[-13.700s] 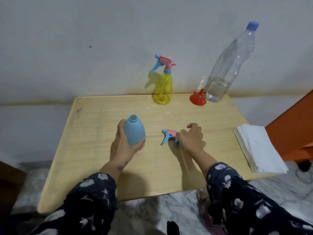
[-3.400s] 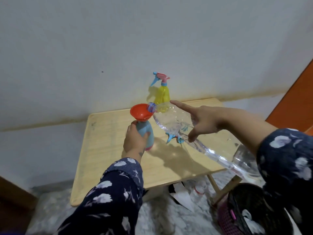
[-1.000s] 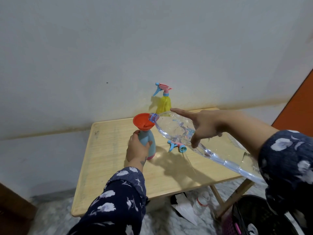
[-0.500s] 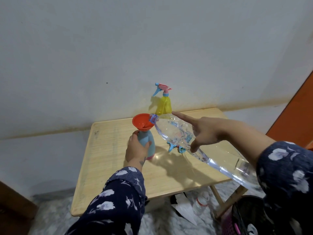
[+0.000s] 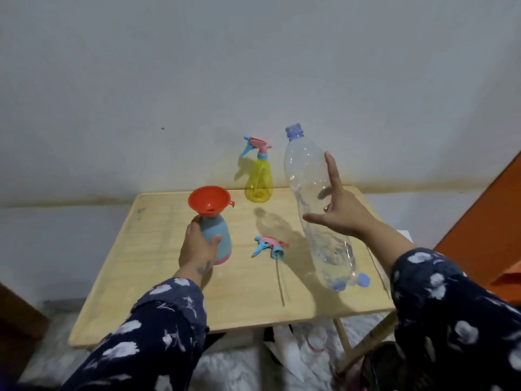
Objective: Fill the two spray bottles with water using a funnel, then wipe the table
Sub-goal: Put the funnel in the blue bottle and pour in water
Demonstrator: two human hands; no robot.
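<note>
A: Report the position of the task item and both hands.

B: The light blue plastic spray bottle with a pink base (image 5: 218, 238) stands upright on the pale wooden tabletop (image 5: 158, 266), left of centre. An orange plastic funnel (image 5: 209, 203) sits in its open neck. The left hand (image 5: 198, 245) grips the bottle body, fingers and thumb curled round it. The right hand (image 5: 337, 210) holds the large clear plastic water bottle (image 5: 315, 210), thumb on the near side, index finger extended up along the wall. That bottle is tilted slightly, neck up and uncapped, base just above the tabletop at the right.

A: Contents?

B: A small amount of water shows in the base of the clear bottle. The level inside the blue bottle cannot be determined; its wall is opaque. The translucent yellow spray bottle with a pink and blue trigger head (image 5: 258, 179) stands capped at the far edge; its fill level cannot be read.

A: Other items on the surface?

B: A detached pink and blue trigger sprayer with a dip tube (image 5: 272, 246) lies between the two held bottles. A blue bottle cap (image 5: 363, 279) lies near the clear bottle's base.

A: Surroundings?

B: A plain grey-white wall (image 5: 253, 66) stands behind the table, an orange panel (image 5: 490, 221) at the right, and a marbled floor (image 5: 239, 368) below
</note>
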